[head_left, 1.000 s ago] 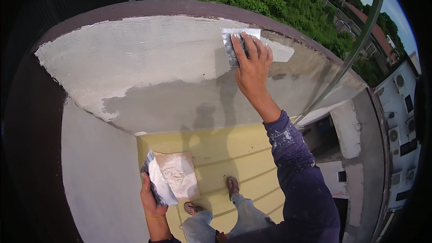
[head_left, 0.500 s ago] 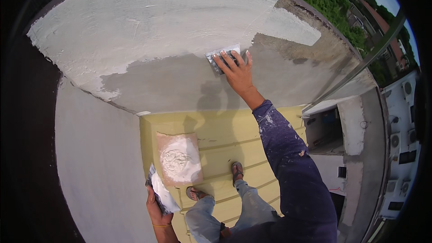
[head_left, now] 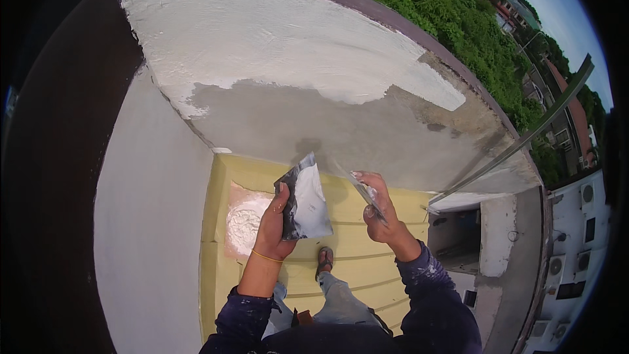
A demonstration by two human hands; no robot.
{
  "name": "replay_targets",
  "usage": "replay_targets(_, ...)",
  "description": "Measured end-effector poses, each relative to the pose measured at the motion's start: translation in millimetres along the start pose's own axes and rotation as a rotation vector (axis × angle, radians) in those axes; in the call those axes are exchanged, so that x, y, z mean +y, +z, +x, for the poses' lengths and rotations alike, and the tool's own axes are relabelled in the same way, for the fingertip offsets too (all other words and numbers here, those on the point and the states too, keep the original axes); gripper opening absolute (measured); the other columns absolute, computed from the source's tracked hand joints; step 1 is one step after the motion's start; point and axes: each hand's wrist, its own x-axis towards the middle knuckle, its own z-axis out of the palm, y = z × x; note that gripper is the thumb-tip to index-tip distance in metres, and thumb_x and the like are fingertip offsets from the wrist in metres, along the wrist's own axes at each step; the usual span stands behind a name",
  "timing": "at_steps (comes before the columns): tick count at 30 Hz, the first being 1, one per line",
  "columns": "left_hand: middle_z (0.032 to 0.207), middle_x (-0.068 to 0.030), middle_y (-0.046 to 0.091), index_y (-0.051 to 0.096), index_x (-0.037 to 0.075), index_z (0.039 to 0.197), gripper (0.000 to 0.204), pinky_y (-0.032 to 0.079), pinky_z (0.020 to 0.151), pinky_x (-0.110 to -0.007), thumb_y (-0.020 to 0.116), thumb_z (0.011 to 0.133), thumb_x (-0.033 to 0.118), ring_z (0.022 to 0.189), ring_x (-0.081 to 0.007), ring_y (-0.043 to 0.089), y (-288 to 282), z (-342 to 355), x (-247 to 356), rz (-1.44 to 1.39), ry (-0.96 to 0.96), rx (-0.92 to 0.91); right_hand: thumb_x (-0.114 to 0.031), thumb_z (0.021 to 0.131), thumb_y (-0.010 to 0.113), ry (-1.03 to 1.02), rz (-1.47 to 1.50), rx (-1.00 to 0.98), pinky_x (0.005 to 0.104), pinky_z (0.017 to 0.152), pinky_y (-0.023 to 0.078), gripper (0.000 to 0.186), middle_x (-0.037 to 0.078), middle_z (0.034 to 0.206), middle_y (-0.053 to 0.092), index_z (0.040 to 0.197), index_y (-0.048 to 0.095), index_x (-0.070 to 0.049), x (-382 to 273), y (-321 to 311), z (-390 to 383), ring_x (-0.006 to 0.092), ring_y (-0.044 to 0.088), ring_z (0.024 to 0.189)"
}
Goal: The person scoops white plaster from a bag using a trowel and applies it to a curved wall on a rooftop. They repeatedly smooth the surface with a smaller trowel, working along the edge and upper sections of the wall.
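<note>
At the far left we see a tall, smooth grey rendered wall [head_left: 151, 223] running down the frame. Above and ahead of us its upper part carries a broad white patch of fresh plaster [head_left: 275, 39] with a ragged lower edge, and the bare grey cement band [head_left: 341, 131] lies beneath it. Below that, a pale yellow ribbed roof sheet [head_left: 367, 255] spreads under our feet, and on it, just left of our left hand, lies a flat pinkish board heaped with white plaster powder [head_left: 244, 223].

Our left hand [head_left: 275, 226] is clenched around the lower edge of a flat rectangular metal plaster board smeared with white paste [head_left: 306, 202], holding it tilted upward in front of our chest; a thin yellow band circles that wrist. Just beside it, with a small gap between, our right hand [head_left: 380, 213] grips the handle of a thin steel trowel blade [head_left: 354, 183], whose edge points up and left toward the board without clearly touching it. Both of our sleeves are dark blue and flecked with paint. Between our forearms, a sandalled foot [head_left: 325, 259] rests on the yellow sheet.

Further right, a slim metal rail [head_left: 524, 137] slants across, with green treetops [head_left: 458, 19] and a white building with outdoor air-conditioner units [head_left: 576, 249] beyond.
</note>
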Motion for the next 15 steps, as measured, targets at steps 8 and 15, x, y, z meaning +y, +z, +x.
replay_targets(8,0.125,-0.0073,0.063,0.052,0.006,0.135,0.045,0.055,0.092,-0.036,0.049,0.106,0.040,0.107,-0.0189,0.066,80,-37,22,0.059,0.030,-0.278,0.005,0.068,0.068,-0.107,-0.568,-0.288,0.0456,0.104,0.044,0.067,0.008,0.143,0.050,0.127,0.066,-0.026,-94,-41,33,0.0381,0.047,0.126)
replay_targets(15,0.107,-0.0023,0.065,0.060,0.001,0.119,0.039,0.050,0.085,-0.027,0.052,0.106,0.036,0.096,-0.0096,0.060,92,-60,43,0.486,0.387,-0.088,0.005,0.069,0.064,0.010,-0.943,-0.425,0.0446,0.097,0.046,0.070,0.005,0.141,0.052,0.132,0.063,-0.026,-149,-82,84,0.0343,0.049,0.125)
